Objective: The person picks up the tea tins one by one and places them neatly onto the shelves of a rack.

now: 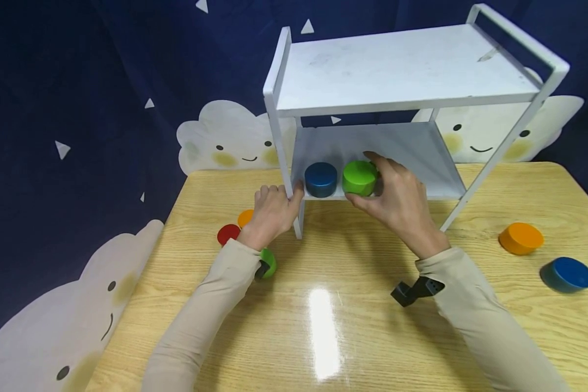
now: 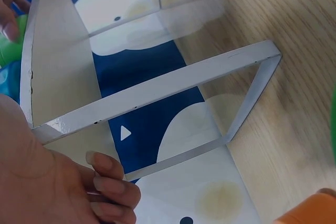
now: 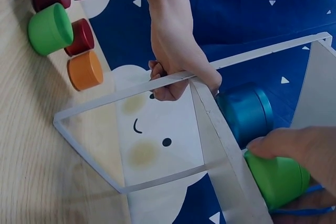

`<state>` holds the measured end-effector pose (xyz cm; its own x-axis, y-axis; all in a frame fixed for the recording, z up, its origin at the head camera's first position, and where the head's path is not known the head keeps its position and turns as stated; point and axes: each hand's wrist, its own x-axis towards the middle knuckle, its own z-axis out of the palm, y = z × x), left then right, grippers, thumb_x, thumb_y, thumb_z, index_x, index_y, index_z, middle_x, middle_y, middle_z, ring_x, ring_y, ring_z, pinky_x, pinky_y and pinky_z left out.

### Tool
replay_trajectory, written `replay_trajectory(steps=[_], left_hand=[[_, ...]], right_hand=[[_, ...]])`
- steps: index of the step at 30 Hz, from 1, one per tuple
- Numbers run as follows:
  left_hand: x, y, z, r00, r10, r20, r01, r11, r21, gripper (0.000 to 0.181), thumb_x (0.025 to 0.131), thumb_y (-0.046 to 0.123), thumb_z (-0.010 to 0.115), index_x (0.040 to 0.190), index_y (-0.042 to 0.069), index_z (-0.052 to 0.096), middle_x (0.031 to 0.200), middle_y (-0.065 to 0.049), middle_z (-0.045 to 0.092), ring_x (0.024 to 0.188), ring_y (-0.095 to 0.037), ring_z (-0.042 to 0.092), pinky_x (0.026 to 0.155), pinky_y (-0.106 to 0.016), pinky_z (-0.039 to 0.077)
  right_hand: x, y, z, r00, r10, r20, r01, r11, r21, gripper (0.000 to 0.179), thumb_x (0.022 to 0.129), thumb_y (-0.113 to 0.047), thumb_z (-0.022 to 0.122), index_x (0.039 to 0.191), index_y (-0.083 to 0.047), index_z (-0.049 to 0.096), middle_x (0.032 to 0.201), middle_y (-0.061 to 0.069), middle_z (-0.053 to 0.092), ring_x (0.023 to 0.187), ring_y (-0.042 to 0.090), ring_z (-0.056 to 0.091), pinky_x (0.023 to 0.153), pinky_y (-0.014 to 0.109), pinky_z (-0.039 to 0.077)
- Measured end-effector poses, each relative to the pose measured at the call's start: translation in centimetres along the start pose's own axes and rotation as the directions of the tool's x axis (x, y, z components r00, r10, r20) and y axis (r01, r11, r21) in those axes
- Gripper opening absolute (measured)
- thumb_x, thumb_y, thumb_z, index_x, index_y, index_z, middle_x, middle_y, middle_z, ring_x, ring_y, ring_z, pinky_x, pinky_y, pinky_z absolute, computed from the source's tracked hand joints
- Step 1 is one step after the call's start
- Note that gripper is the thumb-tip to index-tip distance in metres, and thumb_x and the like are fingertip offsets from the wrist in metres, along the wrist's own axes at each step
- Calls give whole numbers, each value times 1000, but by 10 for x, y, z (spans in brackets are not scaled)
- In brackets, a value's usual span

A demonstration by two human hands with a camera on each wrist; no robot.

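Note:
My right hand (image 1: 397,190) holds a green round tin (image 1: 360,178) between thumb and fingers, on the lower board of a white two-tier rack (image 1: 406,68). Just left of it on that board stands a blue round tin (image 1: 320,179); in the right wrist view the green tin (image 3: 278,179) sits close beside the blue tin (image 3: 245,114). My left hand (image 1: 276,209) grips the rack's left front post at the lower board, its fingers curled behind the post and the thumb at the board's edge.
Left on the wooden table (image 1: 362,326) stand a red tin (image 1: 228,234), an orange tin (image 1: 245,218) and a green tin (image 1: 269,263), partly behind my left arm. A second red tin shows in the right wrist view. To the right are an orange tin (image 1: 521,238) and a blue tin (image 1: 567,275).

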<state>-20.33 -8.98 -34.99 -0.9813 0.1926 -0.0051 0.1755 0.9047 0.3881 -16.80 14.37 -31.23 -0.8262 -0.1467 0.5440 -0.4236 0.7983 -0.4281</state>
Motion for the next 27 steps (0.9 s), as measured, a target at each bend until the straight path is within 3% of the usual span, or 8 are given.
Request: replay_trajectory(steps=[14, 20, 27], left_hand=[[1, 1, -1, 1000, -12, 8, 12, 1000, 4, 66, 100, 49, 15, 76, 1, 53, 72, -14, 47, 76, -32, 42, 68, -38, 28], [2, 1, -1, 1000, 9, 5, -9, 999, 33, 65, 101, 47, 14, 74, 3, 52, 70, -13, 47, 74, -32, 43, 66, -37, 28], [1, 0, -1, 1000, -7, -3, 7, 1000, -13, 66, 100, 50, 15, 71, 2, 52, 71, -14, 46, 75, -32, 42, 68, -38, 29]], right_hand=[[-10, 5, -9, 999, 1, -39, -2, 1000, -7, 70, 68, -29, 87, 125, 0, 58, 106, 19, 68, 84, 32, 66, 66, 51, 51], [-17, 8, -16, 999, 7, -51, -6, 1000, 22, 69, 67, -24, 87, 125, 0, 57, 107, 18, 67, 84, 33, 66, 71, 49, 50], [-28, 14, -24, 997, 24, -68, -22, 999, 30, 71, 67, -25, 89, 125, 0, 57, 103, 19, 68, 79, 33, 68, 72, 47, 53]])
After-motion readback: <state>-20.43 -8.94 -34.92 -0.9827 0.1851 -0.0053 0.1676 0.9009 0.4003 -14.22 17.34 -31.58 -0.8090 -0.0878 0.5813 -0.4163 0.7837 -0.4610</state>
